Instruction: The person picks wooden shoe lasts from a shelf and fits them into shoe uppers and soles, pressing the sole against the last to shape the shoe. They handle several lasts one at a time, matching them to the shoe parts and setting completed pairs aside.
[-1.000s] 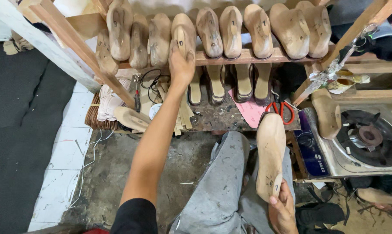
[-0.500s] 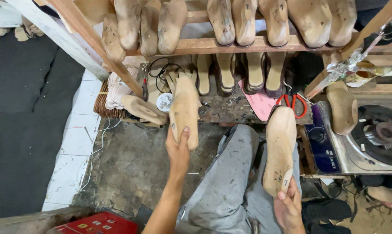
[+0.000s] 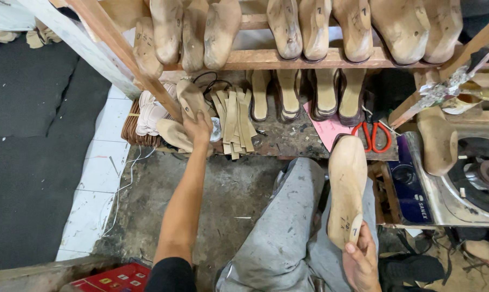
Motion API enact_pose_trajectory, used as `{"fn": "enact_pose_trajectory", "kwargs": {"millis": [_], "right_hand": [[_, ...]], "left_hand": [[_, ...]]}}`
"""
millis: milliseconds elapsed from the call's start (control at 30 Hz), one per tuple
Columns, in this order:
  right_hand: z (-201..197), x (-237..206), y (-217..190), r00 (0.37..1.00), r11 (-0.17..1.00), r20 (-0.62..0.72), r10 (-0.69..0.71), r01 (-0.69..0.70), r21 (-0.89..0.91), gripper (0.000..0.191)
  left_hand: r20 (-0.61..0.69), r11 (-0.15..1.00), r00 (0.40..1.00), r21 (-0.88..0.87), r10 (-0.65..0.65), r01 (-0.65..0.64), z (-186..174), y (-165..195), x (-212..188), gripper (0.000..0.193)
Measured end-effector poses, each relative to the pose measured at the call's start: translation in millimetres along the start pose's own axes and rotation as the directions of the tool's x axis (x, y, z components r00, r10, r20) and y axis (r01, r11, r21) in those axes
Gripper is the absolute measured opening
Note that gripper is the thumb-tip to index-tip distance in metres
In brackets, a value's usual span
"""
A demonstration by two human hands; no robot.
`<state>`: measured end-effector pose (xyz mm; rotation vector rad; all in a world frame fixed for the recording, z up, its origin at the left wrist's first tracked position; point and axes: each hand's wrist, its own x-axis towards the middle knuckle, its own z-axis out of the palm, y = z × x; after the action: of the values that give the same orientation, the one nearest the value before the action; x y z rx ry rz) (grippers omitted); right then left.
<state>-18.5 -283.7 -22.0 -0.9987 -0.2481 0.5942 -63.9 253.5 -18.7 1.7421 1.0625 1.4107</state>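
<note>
**Two Wooden Lasts in Hand at a Shoemaker's Bench**

A wooden rack spans the far side of the scene, its upper rail lined with pale wooden shoe forms, more of them standing on the shelf below. At the right edge sits a metal stove, a burner showing. The person's grey trouser leg runs up the middle toward the bench.

The right hand, near and right, holds a large wooden last upright by its heel; the thumb presses across the near end and the fingers wrap behind it, mostly out of sight. Its long axis runs near to far, toe pointing at the rack.

The left hand, arm stretched far and left, is closed around a smaller last at the bench's left end, fingers curled over its lower part; that last tilts up and away from the knuckles toward the slanted wooden post. Another last lies just left of this hand, touching or nearly so.

Just right of the left hand lies a fan of flat tan strips, then a pink sheet, then red-handled scissors.
</note>
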Motion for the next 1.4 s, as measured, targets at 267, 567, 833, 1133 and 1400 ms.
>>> {"fn": "enact_pose_trajectory", "kwargs": {"millis": [267, 567, 833, 1133, 1400], "right_hand": [[-5, -1, 1, 0.999, 0.999, -0.010, -0.035, 0.035, -0.005, 0.087], [42, 18, -17, 0.999, 0.998, 0.036, 0.033, -0.031, -0.060, 0.081], [136, 59, -70, 0.957, 0.971, 0.243, 0.161, -0.109, -0.214, 0.088], [158, 66, -97, 0.904, 0.694, 0.334, -0.267, 0.420, -0.584, 0.090], [56, 38, -50, 0.944, 0.558, 0.042, -0.327, 0.229, -0.798, 0.051]], "left_hand": [[0.016, 0.948, 0.998, 0.314, -0.068, 0.059, 18, -18, 0, 0.076], [0.794, 0.735, 0.598, -0.343, -0.106, 0.585, -25, 179, -188, 0.085], [0.668, 0.578, 0.736, -0.645, 0.110, 0.500, -32, 278, -182, 0.088], [0.592, 0.682, 0.794, -0.639, 0.140, 0.356, -10, 272, -85, 0.100], [0.645, 0.764, 0.757, -0.438, -0.099, 0.473, 103, 226, 105, 0.081]]}}
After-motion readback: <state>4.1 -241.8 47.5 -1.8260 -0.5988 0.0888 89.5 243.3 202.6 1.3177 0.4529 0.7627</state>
